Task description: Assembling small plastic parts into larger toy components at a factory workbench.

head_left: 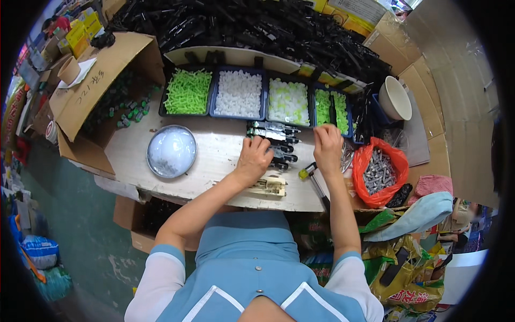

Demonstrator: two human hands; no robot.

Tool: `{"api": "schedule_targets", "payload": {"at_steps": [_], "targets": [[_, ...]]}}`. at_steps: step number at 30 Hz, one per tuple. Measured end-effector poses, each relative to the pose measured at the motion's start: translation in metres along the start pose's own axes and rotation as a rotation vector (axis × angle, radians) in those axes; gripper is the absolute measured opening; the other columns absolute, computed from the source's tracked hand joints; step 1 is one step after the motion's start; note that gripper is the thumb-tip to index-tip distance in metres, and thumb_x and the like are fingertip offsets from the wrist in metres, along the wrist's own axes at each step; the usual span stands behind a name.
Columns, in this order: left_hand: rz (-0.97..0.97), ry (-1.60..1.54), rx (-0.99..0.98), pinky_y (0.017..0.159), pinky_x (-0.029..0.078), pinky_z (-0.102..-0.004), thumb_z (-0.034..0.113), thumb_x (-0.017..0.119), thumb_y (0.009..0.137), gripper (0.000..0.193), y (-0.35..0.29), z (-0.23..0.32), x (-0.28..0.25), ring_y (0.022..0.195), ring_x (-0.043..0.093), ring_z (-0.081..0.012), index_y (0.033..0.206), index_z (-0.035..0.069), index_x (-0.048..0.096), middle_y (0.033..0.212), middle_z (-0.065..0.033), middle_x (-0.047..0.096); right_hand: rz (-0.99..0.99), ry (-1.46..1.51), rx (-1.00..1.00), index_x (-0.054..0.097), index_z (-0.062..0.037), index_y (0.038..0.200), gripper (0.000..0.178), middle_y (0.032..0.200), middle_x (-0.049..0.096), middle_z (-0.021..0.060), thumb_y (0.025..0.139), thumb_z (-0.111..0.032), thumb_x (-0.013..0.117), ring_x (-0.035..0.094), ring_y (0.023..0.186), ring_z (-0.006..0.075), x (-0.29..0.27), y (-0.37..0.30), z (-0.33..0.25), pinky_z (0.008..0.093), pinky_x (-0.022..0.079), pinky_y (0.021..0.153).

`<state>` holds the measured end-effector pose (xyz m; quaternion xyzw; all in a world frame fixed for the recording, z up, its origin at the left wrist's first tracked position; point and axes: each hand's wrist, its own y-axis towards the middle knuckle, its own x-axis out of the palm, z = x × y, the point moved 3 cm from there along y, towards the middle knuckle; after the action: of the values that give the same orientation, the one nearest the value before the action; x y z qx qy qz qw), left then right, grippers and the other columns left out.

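My left hand (255, 160) rests at the left end of a row of black plastic parts (284, 147) lying side by side on the table. Its fingers are curled closed against them, and whatever they grip is hidden. My right hand (328, 144) is closed in a pinch just in front of the tray of small green pieces (323, 102); what sits between its fingertips cannot be made out. A slim black part (332, 110) lies across that tray, above the fingertips. Near my right wrist lies a hammer with a yellow-green head (307, 170). A pale slotted block (271, 187) sits by the table's front edge.
Trays of green strips (188, 92), white caps (238, 94) and mixed white-green pieces (288, 101) line the back. Black parts (257, 32) are heaped behind. A bowl (171, 151) and carton (91, 96) stand left; a red bag of metal pieces (379, 172) and cream bowl (395, 98) right.
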<state>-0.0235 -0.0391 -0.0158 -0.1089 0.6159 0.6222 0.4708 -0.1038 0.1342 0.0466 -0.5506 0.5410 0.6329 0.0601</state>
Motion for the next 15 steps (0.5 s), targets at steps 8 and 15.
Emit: {"api": "schedule_targets", "payload": {"at_steps": [8,15], "targets": [[0.084,-0.204,-0.201,0.072,0.035,-0.0382,0.004,0.065,0.066,0.013,-0.005,-0.02,-0.052,0.087,0.049,-0.0259,0.078,0.004,0.06,0.09,-0.0092,0.055,0.069,-0.09,-0.152,0.064,-0.0105,0.081,0.01,0.086,0.057,0.0046,0.074,-0.01,0.057,0.05,0.088,0.0252,0.065,0.179,-0.002,0.0417,0.037,0.071],[0.233,0.027,-0.675,0.077,0.039,-0.035,0.003,0.063,0.072,0.009,-0.096,-0.118,-0.137,0.086,0.05,-0.0261,0.081,0.002,0.062,0.086,-0.0089,0.056,-0.244,-0.268,0.16,0.063,-0.0122,0.097,0.024,0.099,0.061,0.0057,0.074,-0.017,0.06,0.052,0.1,0.0255,0.106,0.252,-0.016,0.0507,0.037,0.082]]}}
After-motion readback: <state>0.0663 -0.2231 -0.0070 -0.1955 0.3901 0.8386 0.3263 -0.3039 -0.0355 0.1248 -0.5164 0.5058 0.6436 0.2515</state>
